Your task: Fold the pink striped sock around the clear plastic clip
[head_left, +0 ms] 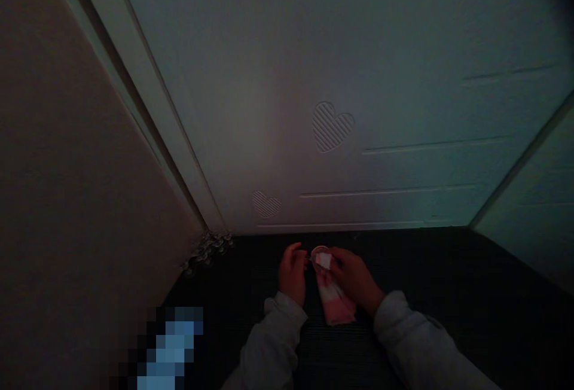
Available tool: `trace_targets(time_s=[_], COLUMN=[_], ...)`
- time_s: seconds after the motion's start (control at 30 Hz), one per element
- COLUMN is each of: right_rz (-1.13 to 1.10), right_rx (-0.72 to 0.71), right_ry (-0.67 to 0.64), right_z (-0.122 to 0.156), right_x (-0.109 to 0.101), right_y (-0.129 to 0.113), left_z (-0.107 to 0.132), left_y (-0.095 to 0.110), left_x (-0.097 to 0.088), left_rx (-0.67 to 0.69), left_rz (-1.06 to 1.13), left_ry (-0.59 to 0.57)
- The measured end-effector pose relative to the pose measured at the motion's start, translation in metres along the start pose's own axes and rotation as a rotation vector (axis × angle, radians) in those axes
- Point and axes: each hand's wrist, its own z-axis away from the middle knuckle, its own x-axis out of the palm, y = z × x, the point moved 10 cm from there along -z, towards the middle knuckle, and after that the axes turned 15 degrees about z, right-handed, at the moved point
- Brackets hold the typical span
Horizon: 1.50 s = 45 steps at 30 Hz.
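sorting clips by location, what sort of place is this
Likely a dim room at home, perhaps a bedroom. A white panel with heart shapes, like a wardrobe door, rises over a dark ribbed mat. The right hand holds a pink and white cloth, the left hand beside it.

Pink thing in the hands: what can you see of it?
The pink thing looks like soft cloth, perhaps a sock: pink with white bands, long and narrow. It lies on the dark ribbed mat, pointing away from the person. The right hand pinches its whitish far end; the left hand curls beside that end, its grip too dim to tell.
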Motion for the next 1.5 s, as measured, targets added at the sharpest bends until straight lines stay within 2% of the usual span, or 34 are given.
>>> trace_targets(time_s=[0.2, 0.47, 0.73, 0.83, 1.0, 1.07, 1.5], right_rz=[0.040, 0.097, 0.047, -0.014, -0.114, -0.121, -0.132], right_rx=[0.032, 0.056, 0.086, 0.085, 0.093, 0.097, 0.098], right_ry=[0.032, 0.081, 0.071, 0.067, 0.058, 0.041, 0.018], right_z=[0.017, 0.050, 0.055, 0.055, 0.058, 0.058, 0.058], right_x=[0.002, -0.004, -0.006, -0.007, -0.011, -0.012, -0.016], right_y=[0.001, -0.015, -0.018, -0.013, -0.011, -0.012, -0.014], left_z=[0.012, 0.037, 0.041, 0.037, 0.034, 0.032, 0.035], left_y=[-0.002, 0.004, 0.005, 0.000, -0.020, -0.023, -0.020], left_x=[-0.006, -0.017, -0.018, -0.014, -0.008, -0.010, -0.006], left_rx=[0.002, 0.012, 0.004, -0.049, -0.290, -0.330, -0.365], left_rz=[-0.035, -0.059, -0.074, -0.050, 0.057, 0.080, 0.116], left_ry=[-0.017, -0.015, -0.059, -0.125, -0.290, -0.292, -0.290])
